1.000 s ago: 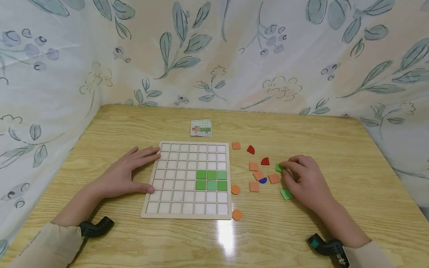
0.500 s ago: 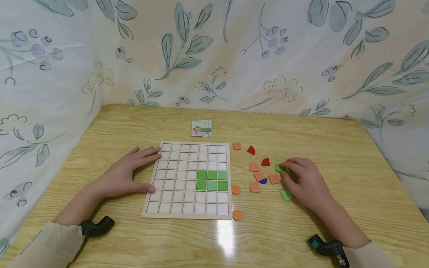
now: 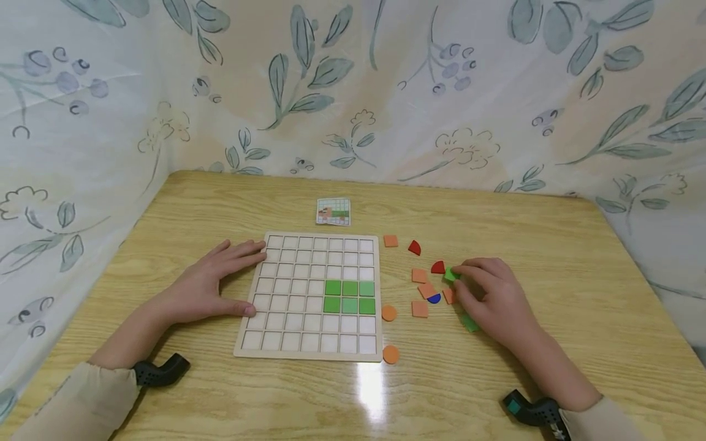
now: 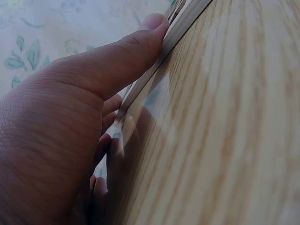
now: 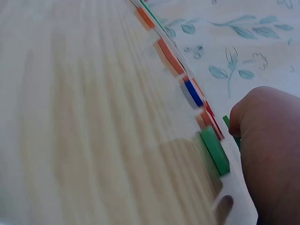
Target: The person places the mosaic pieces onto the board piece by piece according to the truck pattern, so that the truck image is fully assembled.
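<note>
A wooden grid board (image 3: 276,353) lies on the table, with green squares (image 3: 350,288) filling two rows of three cells at its right. My left hand (image 3: 201,285) rests spread at the board's left edge, thumb and fingertips touching it; the left wrist view shows the thumb (image 4: 126,56) against the rim (image 4: 183,26). To the right of the board, my right hand (image 3: 496,300) pinches a green square (image 3: 450,275) between thumb and fingers, beside a red quarter piece (image 3: 438,267). Another green square (image 3: 469,323) lies partly under that hand. In the right wrist view, it stands near the thumb (image 5: 215,152).
Several orange squares (image 3: 420,309), two orange discs (image 3: 389,313), another red quarter piece (image 3: 415,247) and a blue half-disc (image 3: 434,298) lie right of the board. Behind the board is a small picture card (image 3: 333,211). Patterned cloth (image 3: 386,92) hangs behind the table.
My right hand has moved slightly left with the green square, bringing it close to the red quarter piece. My left hand has stayed at the board's edge.
</note>
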### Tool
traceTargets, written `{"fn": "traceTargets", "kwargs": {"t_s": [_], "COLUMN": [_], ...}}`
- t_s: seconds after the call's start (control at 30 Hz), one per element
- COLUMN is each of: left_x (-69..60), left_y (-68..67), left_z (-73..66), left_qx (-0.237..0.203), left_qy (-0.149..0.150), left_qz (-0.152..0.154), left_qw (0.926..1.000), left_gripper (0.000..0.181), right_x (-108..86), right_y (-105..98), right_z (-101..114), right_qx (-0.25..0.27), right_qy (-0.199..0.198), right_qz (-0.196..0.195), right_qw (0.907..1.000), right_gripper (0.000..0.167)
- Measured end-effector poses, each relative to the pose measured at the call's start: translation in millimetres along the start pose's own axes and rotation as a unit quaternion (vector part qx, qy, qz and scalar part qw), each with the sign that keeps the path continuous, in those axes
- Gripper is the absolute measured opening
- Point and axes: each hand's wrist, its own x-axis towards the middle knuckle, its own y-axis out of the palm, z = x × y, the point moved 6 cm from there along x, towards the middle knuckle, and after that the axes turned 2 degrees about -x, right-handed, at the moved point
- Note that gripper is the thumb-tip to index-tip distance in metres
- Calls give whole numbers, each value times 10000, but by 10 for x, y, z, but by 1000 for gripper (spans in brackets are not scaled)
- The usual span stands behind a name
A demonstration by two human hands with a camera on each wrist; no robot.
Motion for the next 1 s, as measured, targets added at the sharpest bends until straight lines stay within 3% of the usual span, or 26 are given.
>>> {"fn": "traceTargets", "kwargs": {"t_s": [0.33,0.53,0.77,1.0], "left_x": [12,14,22,21], "left_y": [0,-2,-22,-25], "left_z": [31,34,19,13], "left_qx": [-36,-18,-81,-76], "left_qy": [-49,-63,-189,-185], "left_qz": [-9,30,98,89], "left_qw": [10000,10000,9997,9998], "left_gripper": [102,102,101,102], "right_x": [87,108,172,240], "right_y": [81,171,233,303], "right_z": [185,284,472,619], "right_qx": [240,359,379,575], "right_qy": [-491,-649,-1107,-1241], "right_qz": [-123,-5,-145,-64], "right_qw": [9984,9972,9930,9906], "right_gripper": [25,25,28,28]}}
